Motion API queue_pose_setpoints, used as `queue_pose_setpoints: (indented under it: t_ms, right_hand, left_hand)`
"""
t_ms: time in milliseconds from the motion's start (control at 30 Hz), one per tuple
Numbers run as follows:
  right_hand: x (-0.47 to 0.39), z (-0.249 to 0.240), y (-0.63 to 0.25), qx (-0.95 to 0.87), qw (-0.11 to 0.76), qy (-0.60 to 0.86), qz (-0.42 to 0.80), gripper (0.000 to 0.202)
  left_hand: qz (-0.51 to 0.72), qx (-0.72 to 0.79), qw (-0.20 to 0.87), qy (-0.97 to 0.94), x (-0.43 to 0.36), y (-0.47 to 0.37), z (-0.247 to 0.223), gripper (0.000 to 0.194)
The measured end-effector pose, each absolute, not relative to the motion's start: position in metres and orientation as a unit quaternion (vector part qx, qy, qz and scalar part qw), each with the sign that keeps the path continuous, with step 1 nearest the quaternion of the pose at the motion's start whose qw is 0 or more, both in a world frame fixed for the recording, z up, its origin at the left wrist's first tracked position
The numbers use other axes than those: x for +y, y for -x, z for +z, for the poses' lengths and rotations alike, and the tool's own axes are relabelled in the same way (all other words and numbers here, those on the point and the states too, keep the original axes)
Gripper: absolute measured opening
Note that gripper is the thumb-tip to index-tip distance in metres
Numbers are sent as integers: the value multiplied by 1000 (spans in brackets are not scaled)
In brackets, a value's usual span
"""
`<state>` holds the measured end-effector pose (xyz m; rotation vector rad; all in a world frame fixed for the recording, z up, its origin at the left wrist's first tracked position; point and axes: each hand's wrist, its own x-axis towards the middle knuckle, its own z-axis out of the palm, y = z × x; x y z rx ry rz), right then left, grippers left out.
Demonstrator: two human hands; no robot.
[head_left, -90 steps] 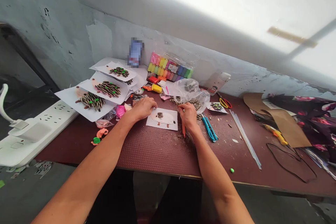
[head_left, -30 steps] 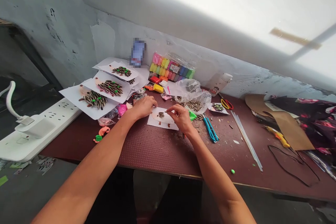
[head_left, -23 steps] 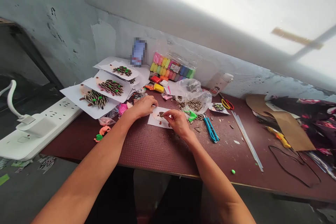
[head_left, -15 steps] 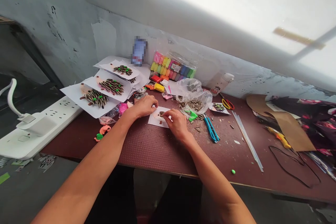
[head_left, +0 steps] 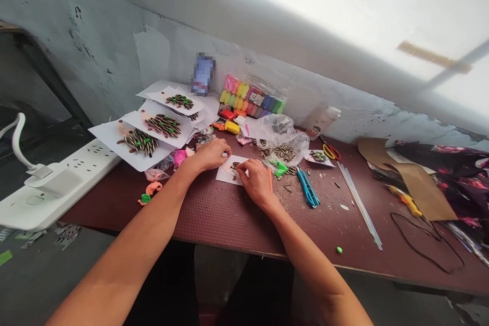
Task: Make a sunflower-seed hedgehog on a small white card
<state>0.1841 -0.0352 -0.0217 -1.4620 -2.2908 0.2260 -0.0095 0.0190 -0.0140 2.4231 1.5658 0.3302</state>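
Note:
A small white paper card [head_left: 225,177] lies on the table, bearing a pale hedgehog shape with a few dark sunflower seeds [head_left: 234,165] on it. Curled over the card's upper left edge, my left hand [head_left: 212,155] holds it against the tabletop. My right hand [head_left: 256,179] covers the card's right side, its thumb and forefinger pinched at a seed on the hedgehog's body; the seed is mostly hidden by the fingertips. Just beyond that hand is a heap of loose sunflower seeds [head_left: 284,153], partly under a clear plastic bag [head_left: 280,130]. Bright green clay [head_left: 280,168] sits beside the heap.
Finished seed hedgehogs on paper sheets [head_left: 109,145] are stacked at left, near a white power strip [head_left: 87,175]. Coloured clay packs [head_left: 252,97] lean on the wall. A blue cutter [head_left: 307,188], scissors [head_left: 331,152], glue sticks [head_left: 361,206] and a yellow glue gun [head_left: 408,201] lie right.
My right hand has shifted very slightly left and down over the card, still pinched. My left hand stays on the card's edge; the objects around have not moved.

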Motion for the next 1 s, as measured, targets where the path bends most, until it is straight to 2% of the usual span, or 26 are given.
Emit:
queue_pose_setpoints:
  t_ms: [400,767,1000]
  right_hand:
    - [-33,-29,-184,-833,193,516,49,15]
    - [-33,-24,-179,-840,126,527,22,19]
    - [-33,-21,-178,-838,116,532,25,21]
  left_hand:
    - [106,547,116,-822,19,9,-16,30]
    - [104,547,131,-820,13,9,-6,28]
    - [104,545,128,-822,14,9,-8,29]
